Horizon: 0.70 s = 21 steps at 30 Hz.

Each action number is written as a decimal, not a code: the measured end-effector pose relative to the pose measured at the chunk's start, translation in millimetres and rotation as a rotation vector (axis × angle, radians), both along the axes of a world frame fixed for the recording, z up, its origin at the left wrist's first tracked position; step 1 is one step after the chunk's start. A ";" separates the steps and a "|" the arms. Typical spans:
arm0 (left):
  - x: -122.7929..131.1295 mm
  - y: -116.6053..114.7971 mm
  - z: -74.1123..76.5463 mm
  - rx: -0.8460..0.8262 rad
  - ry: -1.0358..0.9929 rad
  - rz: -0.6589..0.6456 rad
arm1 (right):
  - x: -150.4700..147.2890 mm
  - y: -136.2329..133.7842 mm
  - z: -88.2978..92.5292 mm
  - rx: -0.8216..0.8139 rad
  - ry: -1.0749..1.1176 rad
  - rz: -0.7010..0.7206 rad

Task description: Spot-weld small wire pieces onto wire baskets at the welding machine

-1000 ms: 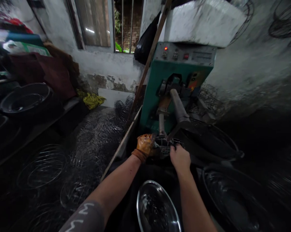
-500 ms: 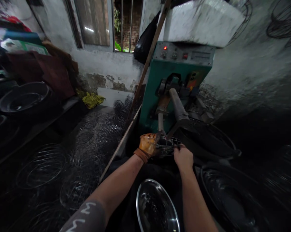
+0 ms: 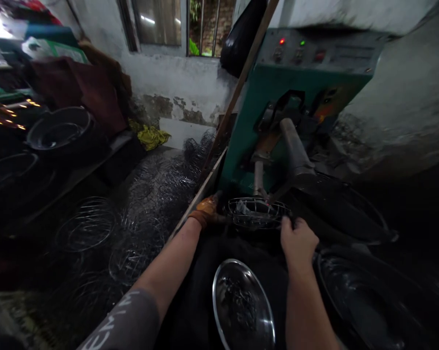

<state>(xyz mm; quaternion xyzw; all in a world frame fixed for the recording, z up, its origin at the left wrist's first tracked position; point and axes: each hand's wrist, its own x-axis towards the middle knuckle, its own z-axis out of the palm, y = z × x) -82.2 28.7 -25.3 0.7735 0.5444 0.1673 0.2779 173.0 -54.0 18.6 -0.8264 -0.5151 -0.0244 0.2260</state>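
Note:
A round wire basket (image 3: 257, 214) lies flat under the metal arms of a green machine (image 3: 277, 112). My left hand (image 3: 206, 212), in an orange glove, is closed on the basket's left rim. My bare right hand (image 3: 297, 240) is closed on its right rim. A thin rod from the machine comes down onto the wires near the basket's middle. Red and green lamps glow on the machine's panel.
A shiny steel bowl (image 3: 241, 304) holding small dark parts sits between my forearms. Piles of wire baskets (image 3: 131, 209) fill the floor at left beyond a wooden board. Dark basins (image 3: 57, 131) stand on the left bench. A large dark pan (image 3: 365, 296) lies at right.
My hands have spread apart along the basket's rim, the left going left and the right going right. A green lamp has lit on the panel. The camera has dipped and come closer.

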 end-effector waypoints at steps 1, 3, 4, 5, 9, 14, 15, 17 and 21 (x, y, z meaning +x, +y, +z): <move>-0.2 1.1 -4.0 -0.031 -0.017 -0.044 | -6.3 -1.5 1.8 0.039 0.000 0.020; 5.9 4.4 -11.3 -0.040 -0.038 -0.089 | -24.3 -2.0 7.3 0.044 -0.006 0.093; 10.7 6.7 -14.7 -0.016 -0.041 -0.091 | -34.9 -0.9 10.5 0.002 -0.014 0.130; 15.7 9.3 -17.9 0.013 -0.037 -0.088 | -45.6 1.0 13.7 -0.064 -0.026 0.160; 28.9 18.3 -27.3 0.116 0.021 -0.086 | -76.6 10.8 22.9 -0.309 -0.075 0.164; 25.7 16.3 -21.2 0.272 -0.007 -0.095 | -78.9 14.3 26.4 -0.335 -0.110 0.138; 24.6 16.0 -18.1 0.301 -0.032 -0.094 | -76.5 14.2 27.3 -0.332 -0.113 0.124; 25.1 17.0 -11.4 0.336 -0.056 -0.086 | -70.5 13.1 30.0 -0.336 -0.119 0.109; 38.5 11.1 0.8 0.349 0.026 -0.106 | -63.4 3.2 34.7 -0.391 -0.179 0.153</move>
